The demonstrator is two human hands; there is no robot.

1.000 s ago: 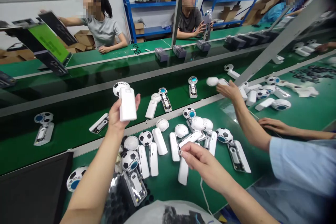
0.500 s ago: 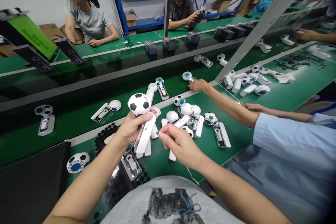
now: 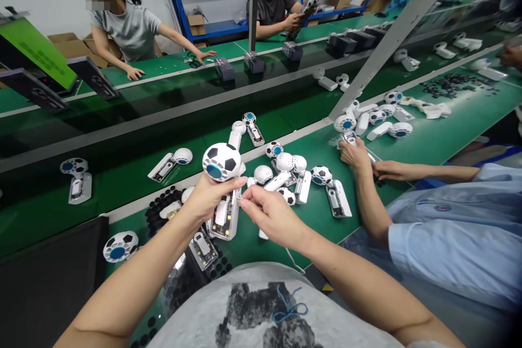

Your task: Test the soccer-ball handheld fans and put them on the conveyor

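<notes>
A white device with a football-patterned round head is in my left hand, whose fingers wrap round its neck. Its open handle faces me, showing a white inner part and small yellow spots. My right hand pinches a small thin metallic piece at the handle's right edge; a white cable hangs below this hand. Close by on the green table lie several similar white devices, among them one with its handle open and one with a blue-centred head.
A co-worker's hands handle another device at the right. A black panel lies at the left, beside black round pads. Behind runs a green conveyor with devices; a slanted grey post rises at the right.
The device in my left hand has turned, so its open side now shows. My right hand has moved slightly left to its edge. The co-worker's hand has drawn a device off the conveyor.
</notes>
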